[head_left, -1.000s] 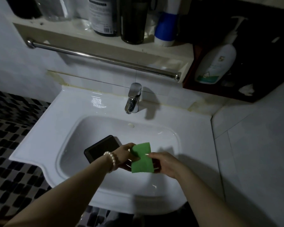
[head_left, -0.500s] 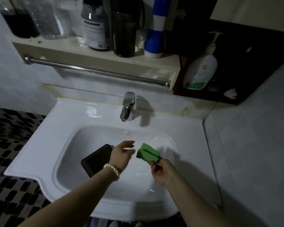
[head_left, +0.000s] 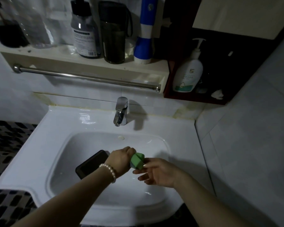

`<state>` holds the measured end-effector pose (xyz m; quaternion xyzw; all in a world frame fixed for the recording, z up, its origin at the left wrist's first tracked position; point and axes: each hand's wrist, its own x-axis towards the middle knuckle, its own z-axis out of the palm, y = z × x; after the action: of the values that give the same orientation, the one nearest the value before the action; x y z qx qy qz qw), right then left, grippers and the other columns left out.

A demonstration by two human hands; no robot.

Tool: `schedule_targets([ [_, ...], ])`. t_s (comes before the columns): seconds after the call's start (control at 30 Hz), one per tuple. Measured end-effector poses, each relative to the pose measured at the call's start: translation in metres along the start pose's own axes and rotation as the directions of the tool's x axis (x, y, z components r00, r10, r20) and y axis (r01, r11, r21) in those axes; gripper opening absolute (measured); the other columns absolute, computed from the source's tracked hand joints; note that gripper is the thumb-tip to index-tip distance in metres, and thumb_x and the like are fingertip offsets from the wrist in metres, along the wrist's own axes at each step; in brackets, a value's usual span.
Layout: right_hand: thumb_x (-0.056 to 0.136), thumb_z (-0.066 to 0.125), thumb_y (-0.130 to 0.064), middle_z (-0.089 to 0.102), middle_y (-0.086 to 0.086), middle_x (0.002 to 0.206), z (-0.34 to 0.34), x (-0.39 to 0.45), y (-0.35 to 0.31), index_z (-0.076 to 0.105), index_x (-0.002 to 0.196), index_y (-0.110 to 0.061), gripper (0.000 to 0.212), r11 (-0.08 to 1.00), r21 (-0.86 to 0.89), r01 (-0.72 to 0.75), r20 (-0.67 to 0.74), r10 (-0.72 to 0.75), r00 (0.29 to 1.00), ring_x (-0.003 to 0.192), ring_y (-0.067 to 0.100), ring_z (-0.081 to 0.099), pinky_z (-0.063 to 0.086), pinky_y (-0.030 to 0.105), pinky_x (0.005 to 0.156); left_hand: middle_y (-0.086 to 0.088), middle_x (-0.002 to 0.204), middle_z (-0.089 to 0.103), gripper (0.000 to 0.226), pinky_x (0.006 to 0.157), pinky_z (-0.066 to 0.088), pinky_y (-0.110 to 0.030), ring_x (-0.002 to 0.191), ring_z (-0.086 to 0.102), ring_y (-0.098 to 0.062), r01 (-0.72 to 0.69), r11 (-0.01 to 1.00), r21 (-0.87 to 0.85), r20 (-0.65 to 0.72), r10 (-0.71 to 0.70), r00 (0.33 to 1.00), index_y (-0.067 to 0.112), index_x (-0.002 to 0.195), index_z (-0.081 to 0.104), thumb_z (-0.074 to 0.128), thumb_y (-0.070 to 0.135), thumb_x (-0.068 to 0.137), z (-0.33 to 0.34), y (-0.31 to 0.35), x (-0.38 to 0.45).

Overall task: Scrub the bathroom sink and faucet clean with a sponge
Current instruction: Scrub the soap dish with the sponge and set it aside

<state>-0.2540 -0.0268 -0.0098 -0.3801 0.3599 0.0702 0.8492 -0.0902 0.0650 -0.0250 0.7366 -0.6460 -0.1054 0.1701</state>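
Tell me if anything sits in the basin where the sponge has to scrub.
Yes. A dark flat object lies in the sink basin's left part, beside the left hand gripping the green sponge. Nothing visible blocks the faucet.

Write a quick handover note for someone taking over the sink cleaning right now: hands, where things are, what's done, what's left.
Left hand: grip on the folded green sponge, over the basin.
Right hand: open, fingertips at the sponge, holding nothing.
Sink: a dark flat object lies in the basin.
Faucet: off, untouched.
Done: sponge in hand. No suds or scrub marks visible.
Left: probably lift out the dark object, then scrub basin, rim and faucet.
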Motion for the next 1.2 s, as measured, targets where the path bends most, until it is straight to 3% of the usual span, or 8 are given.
schedule_targets([
  [0.2, 0.082, 0.044, -0.067, 0.06, 0.024, 0.122, -0.013, 0.001, -0.018, 0.053, 0.127, -0.003, 0.079, 0.982, 0.034, -0.187, 0.207, 0.176, 0.963, 0.103, 0.039, 0.063, 0.057, 0.041, 0.075, 0.002, 0.055, 0.058, 0.032, 0.038, 0.047, -0.021, 0.042, 0.055, -0.014, -0.374, 0.852, 0.367, -0.059, 0.423, 0.904, 0.012, 0.07, 0.066, 0.088, 0.021, 0.049, -0.011, 0.014, 0.011],
  [0.37, 0.084, 0.067, -0.02, 0.063, 0.001, 0.063, 0.016, 0.009, -0.039, 0.061, 0.085, -0.012, 0.01, 0.849, -0.45, -0.278, -0.105, 0.259, 0.96, 0.048, 0.01, 0.052, 0.039, 0.017, 0.041, -0.004, 0.072, 0.066, 0.02, 0.052, 0.042, -0.025, 0.062, 0.063, -0.024, -0.373, 0.791, 0.486, 0.239, 0.29, 0.927, 0.013, 0.084, 0.065, 0.061, 0.032, 0.08, -0.025, 0.021, 0.021],
  [0.43, 0.074, 0.076, -0.012, 0.05, -0.001, 0.053, 0.025, 0.013, -0.043, 0.059, 0.07, -0.014, 0.017, 0.679, -0.67, -0.298, -0.182, 0.239, 0.954, 0.043, 0.01, 0.036, 0.029, 0.017, 0.04, -0.007, 0.082, 0.067, 0.02, 0.059, 0.04, -0.029, 0.074, 0.063, -0.029, -0.344, 0.817, 0.463, 0.341, 0.194, 0.92, 0.013, 0.089, 0.062, 0.048, 0.027, 0.086, -0.026, 0.024, 0.026],
  [0.57, 0.07, 0.078, -0.03, 0.065, 0.002, 0.077, 0.039, 0.022, -0.043, 0.061, 0.081, -0.014, 0.025, 0.06, -0.955, -0.29, -0.296, -0.178, 0.938, 0.066, 0.02, 0.06, 0.046, 0.025, 0.058, -0.008, 0.092, 0.068, 0.019, 0.065, 0.042, -0.029, 0.088, 0.064, -0.027, -0.086, 0.902, 0.423, 0.381, -0.091, 0.92, 0.013, 0.093, 0.063, 0.054, 0.025, 0.081, -0.024, 0.031, 0.036],
  [0.73, 0.079, 0.059, -0.031, 0.069, 0.005, 0.085, 0.032, 0.022, -0.051, 0.063, 0.079, -0.017, 0.014, -0.525, -0.827, -0.202, 0.156, -0.558, 0.815, 0.079, 0.028, 0.065, 0.037, 0.027, 0.059, -0.005, 0.069, 0.057, 0.007, 0.05, 0.042, -0.02, 0.06, 0.054, -0.02, 0.374, 0.926, 0.042, 0.561, -0.332, 0.758, 0.011, 0.07, 0.055, 0.058, 0.013, 0.077, -0.028, 0.028, 0.054],
  [1.0, 0.025, 0.089, -0.023, 0.05, -0.001, 0.036, 0.021, 0.023, -0.072, 0.055, 0.041, -0.014, 0.038, -0.746, -0.666, -0.004, 0.657, -0.589, 0.47, 0.03, 0.019, 0.047, 0.037, 0.013, 0.037, 0.004, 0.038, 0.021, 0.038, 0.041, 0.011, -0.014, 0.037, 0.013, -0.011, 0.853, 0.28, -0.441, 0.864, -0.126, 0.488, 0.022, 0.039, 0.024, 0.035, -0.001, 0.067, -0.04, 0.027, 0.046],
  [1.13, 0.037, 0.085, -0.028, 0.056, -0.002, 0.043, 0.028, 0.03, -0.078, 0.059, 0.046, -0.016, 0.03, -0.763, -0.64, -0.088, 0.61, -0.575, 0.545, 0.038, 0.019, 0.054, 0.038, 0.015, 0.04, 0.004, 0.04, 0.023, 0.037, 0.042, 0.011, -0.017, 0.038, 0.015, -0.011, 0.855, 0.262, -0.448, 0.864, -0.119, 0.489, 0.022, 0.045, 0.026, 0.039, -0.001, 0.071, -0.041, 0.018, 0.049],
  [1.2, 0.066, 0.072, -0.032, 0.066, 0.002, 0.065, 0.029, 0.035, -0.076, 0.059, 0.06, -0.017, 0.021, -0.729, -0.667, -0.153, 0.429, -0.544, 0.721, 0.055, 0.022, 0.059, 0.035, 0.02, 0.049, 0.001, 0.044, 0.032, 0.028, 0.042, 0.025, -0.017, 0.037, 0.027, -0.012, 0.807, 0.421, -0.414, 0.796, -0.261, 0.546, 0.015, 0.053, 0.04, 0.051, 0.001, 0.075, -0.039, 0.018, 0.052],
])
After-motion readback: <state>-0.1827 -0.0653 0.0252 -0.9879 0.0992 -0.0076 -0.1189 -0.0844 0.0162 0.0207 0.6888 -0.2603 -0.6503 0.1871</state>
